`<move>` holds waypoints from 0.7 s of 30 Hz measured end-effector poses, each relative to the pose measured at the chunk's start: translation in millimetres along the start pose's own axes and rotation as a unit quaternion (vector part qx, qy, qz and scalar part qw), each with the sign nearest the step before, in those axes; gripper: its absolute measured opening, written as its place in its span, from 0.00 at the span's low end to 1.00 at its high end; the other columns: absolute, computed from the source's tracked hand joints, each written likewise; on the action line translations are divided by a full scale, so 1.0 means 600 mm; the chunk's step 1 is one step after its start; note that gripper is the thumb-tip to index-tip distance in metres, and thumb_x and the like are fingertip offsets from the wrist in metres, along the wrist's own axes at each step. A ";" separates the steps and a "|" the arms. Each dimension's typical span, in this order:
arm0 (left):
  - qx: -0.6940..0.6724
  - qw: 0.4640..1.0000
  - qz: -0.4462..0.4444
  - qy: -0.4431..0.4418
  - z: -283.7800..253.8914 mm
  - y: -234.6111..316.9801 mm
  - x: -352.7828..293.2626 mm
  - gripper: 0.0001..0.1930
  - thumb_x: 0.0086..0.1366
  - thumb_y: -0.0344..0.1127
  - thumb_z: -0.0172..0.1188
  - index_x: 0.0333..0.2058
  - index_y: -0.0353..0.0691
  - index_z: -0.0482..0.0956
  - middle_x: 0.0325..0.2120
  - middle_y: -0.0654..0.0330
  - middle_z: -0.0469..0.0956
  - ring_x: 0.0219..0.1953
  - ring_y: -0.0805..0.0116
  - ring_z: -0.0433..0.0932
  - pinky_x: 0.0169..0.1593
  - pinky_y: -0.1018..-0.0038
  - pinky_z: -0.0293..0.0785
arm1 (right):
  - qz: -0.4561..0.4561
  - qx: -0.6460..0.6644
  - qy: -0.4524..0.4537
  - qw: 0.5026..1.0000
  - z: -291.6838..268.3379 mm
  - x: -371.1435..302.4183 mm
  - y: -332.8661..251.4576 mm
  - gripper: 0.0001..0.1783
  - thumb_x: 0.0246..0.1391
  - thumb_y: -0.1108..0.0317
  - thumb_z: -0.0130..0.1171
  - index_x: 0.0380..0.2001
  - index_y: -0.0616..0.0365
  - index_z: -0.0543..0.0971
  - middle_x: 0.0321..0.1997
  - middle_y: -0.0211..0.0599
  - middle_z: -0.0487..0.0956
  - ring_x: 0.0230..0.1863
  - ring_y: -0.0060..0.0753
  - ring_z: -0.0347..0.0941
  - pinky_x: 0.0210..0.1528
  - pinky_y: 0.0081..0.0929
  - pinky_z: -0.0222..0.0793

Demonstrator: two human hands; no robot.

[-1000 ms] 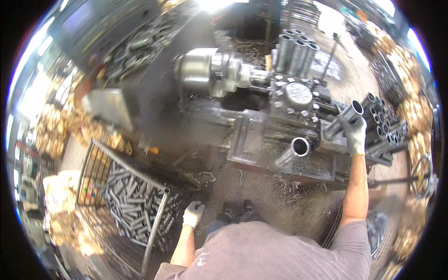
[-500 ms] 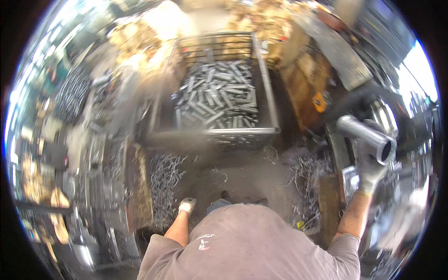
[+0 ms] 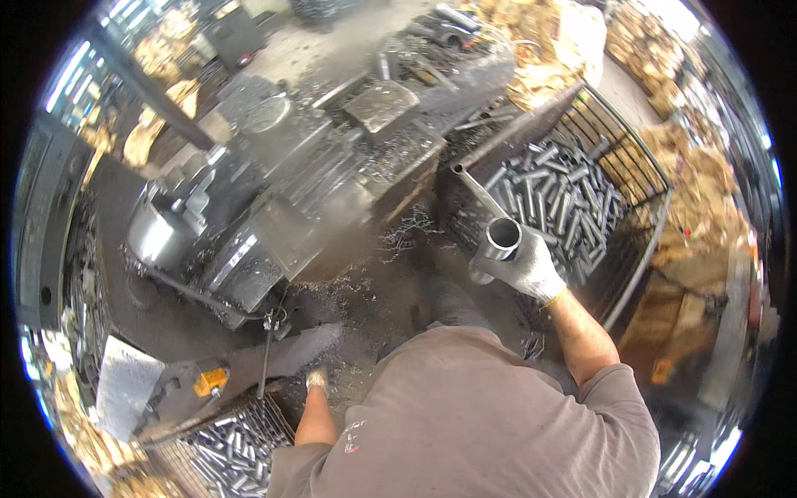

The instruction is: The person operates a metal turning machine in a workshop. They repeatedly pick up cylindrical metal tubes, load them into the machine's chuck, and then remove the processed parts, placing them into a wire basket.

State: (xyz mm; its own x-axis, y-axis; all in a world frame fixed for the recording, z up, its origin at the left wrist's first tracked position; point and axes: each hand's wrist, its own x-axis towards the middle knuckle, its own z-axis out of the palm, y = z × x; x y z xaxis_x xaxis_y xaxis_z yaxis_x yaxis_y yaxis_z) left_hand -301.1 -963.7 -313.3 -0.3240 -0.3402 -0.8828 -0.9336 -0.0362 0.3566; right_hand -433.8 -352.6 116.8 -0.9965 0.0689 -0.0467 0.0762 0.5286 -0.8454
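Note:
My right hand (image 3: 531, 267) wears a pale knit glove and is wrapped round a short steel tube (image 3: 502, 236). The tube's hollow end faces up. It is held beside the near left edge of a wire-sided crate (image 3: 618, 309), in which many grey metal tubes (image 3: 558, 199) lie jumbled. My left hand (image 3: 317, 379), also gloved, hangs low beside my body, near the end of a grey panel. It is small and blurred, so its fingers cannot be made out, and nothing held shows in it.
A lathe with a shiny round chuck (image 3: 162, 228) stands ahead on the left, its bed littered with shavings. A second crate of short tubes (image 3: 228, 452) is at lower left, near an orange box (image 3: 211, 382). Brown wrapped bundles (image 3: 701, 195) line the right.
My view has swung left, bringing the lathe in front and the tube crate to the right. My right hand still holds the tube, now closer to the middle of the view.

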 end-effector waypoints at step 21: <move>0.213 0.596 0.629 0.452 0.102 0.847 -0.599 0.18 0.63 0.28 0.69 0.53 0.40 0.84 0.52 0.49 0.83 0.55 0.45 0.82 0.60 0.55 0.77 | -0.326 -0.065 -0.243 0.911 0.217 0.434 -0.159 0.44 0.47 0.49 0.78 0.65 0.51 0.74 0.48 0.44 0.87 0.39 0.53 0.87 0.38 0.48 0.84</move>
State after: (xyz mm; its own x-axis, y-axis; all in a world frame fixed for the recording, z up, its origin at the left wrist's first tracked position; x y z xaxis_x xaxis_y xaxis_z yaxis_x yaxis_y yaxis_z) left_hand -668.3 -802.6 166.4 -0.7731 -0.2205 0.5947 -0.0566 0.9579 0.2816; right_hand -705.2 -495.1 115.9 -0.7264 -0.6616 0.1861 -0.5649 0.4206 -0.7099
